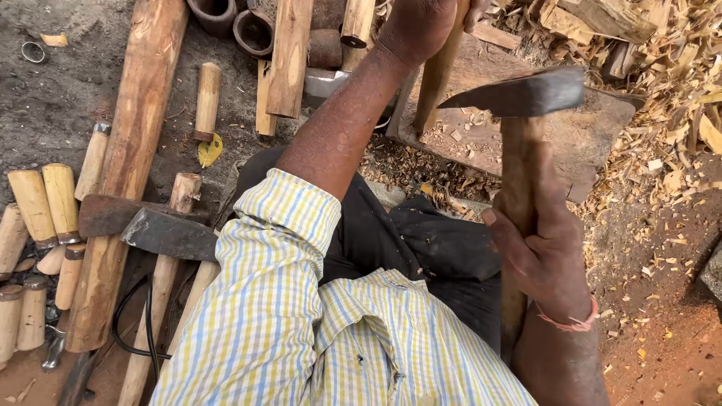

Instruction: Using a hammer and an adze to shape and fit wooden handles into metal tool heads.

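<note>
Our left hand (417, 26) clenches the upright wooden piece (440, 71) on the block (579, 139), while our right hand (545, 252) grips the axe (519, 98), raised just beside it.

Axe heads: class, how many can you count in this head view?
3. One axe head is raised on the handle gripped by the right hand; two more lie overlapping on the ground at left. Others may be hidden.

You get bright, even daylight, no harsh glare. Shadows are soft and short under the logs (135, 135). Focus is sharp mid-frame; the shirt (301, 331) near the lens is slightly soft. Wide-angle stretch shows at the edges.
</note>
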